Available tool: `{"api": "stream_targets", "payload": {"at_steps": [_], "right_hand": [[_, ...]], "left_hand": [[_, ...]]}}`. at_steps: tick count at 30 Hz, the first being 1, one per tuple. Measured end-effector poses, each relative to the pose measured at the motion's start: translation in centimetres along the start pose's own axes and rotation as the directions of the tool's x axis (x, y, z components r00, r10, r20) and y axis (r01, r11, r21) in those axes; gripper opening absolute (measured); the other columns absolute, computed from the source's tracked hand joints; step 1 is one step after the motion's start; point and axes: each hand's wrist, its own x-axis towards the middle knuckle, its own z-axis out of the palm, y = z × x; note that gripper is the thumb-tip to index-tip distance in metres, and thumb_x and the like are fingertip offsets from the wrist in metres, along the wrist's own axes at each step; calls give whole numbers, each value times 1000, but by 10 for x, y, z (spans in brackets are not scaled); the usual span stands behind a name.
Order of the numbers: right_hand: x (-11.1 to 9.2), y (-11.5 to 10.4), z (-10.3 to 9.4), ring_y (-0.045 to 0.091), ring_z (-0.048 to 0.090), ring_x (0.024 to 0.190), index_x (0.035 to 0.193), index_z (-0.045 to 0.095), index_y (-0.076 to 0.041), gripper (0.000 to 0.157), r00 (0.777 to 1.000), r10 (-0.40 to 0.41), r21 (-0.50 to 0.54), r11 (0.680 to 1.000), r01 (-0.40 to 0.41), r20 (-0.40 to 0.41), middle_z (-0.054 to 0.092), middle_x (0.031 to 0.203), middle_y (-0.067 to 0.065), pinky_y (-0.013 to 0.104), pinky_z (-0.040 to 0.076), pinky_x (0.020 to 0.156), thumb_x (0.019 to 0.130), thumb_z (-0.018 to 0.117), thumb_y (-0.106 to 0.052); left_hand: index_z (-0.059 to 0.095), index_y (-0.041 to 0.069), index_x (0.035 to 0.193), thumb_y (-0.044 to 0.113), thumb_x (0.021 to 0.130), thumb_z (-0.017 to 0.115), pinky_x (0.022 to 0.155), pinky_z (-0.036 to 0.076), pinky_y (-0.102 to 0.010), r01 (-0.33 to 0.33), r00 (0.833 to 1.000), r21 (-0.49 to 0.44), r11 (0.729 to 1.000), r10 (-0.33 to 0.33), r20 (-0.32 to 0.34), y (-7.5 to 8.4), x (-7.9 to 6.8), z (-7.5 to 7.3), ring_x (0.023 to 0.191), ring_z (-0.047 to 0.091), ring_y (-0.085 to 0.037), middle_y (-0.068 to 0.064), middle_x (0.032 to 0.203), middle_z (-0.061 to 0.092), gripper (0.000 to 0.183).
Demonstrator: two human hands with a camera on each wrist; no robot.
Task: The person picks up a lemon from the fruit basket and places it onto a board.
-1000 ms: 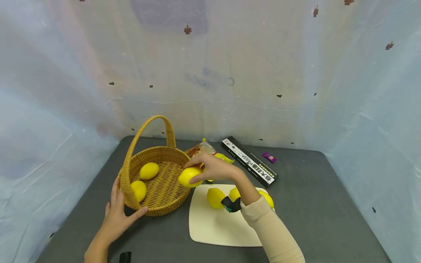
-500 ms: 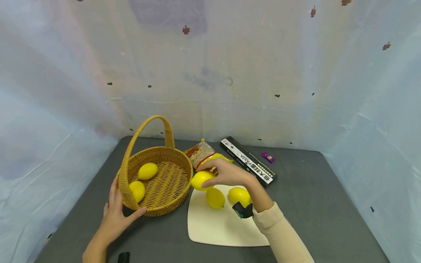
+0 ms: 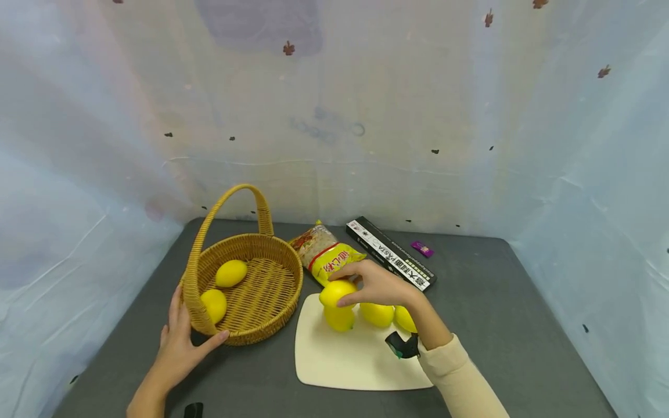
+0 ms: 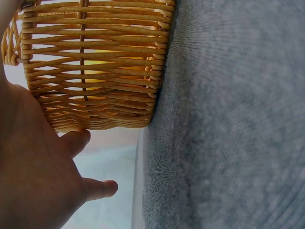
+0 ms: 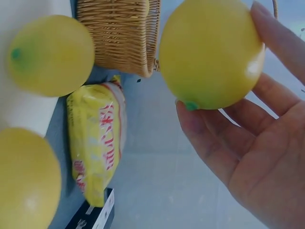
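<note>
My right hand (image 3: 371, 284) pinches a yellow lemon (image 3: 335, 292) between thumb and fingers, over the back left of the cream cutting board (image 3: 355, 366). The right wrist view shows this held lemon (image 5: 212, 52) with its green tip pointing down. Behind it in the head view, a second lemon (image 3: 340, 320) is partly covered. Two more lemons, one at the middle (image 3: 378, 316) and one beside my wrist (image 3: 404, 319), lie on the board. My left hand (image 3: 177, 348) rests spread against the wicker basket (image 3: 263, 334) at its near left side. Inside lie two lemons (image 3: 232, 273).
A yellow bag with red lettering (image 3: 326, 252) lies behind the board, beside the basket. To its right are a long black pasta box (image 3: 392, 255) and a small purple packet (image 3: 422, 249). A black object (image 3: 193, 410) sits at the grey table's front edge.
My right hand has carried the lemon rightward from the basket's rim to over the board. The left hand stays against the basket, and the view has shifted slightly.
</note>
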Motion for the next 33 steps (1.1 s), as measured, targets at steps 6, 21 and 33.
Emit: {"api": "stream_targets", "payload": {"at_steps": [6, 21, 33], "right_hand": [[-16, 8, 1, 18, 62, 104, 127, 67, -7, 43, 1000, 20, 20, 1000, -20, -5, 68, 122, 0, 42, 51, 92, 88, 79, -22], [-50, 16, -3, 16, 61, 102, 124, 67, -7, 45, 996, 81, -20, 996, -82, -29, 67, 119, -1, 41, 51, 92, 86, 81, -26], [-90, 27, 5, 16, 59, 99, 117, 69, -8, 43, 987, 139, -75, 987, -144, -75, 66, 112, -3, 31, 52, 87, 82, 84, -28]], "left_hand": [[-9, 40, 158, 30, 87, 78, 86, -5, -90, -12, 1000, -3, 1000, 12, -2, -3, -1, -1, 145, -8, -54, 6, 161, -29, 113], [-10, 40, 158, 30, 88, 76, 85, -4, -90, -1, 1000, -3, 1000, 1, 3, -4, 0, -1, 145, -9, -54, 6, 160, -30, 112], [-10, 41, 158, 32, 89, 76, 85, -4, -90, 5, 1000, -9, 1000, -5, 14, 0, 1, 0, 144, -10, -55, 6, 160, -31, 111]]}}
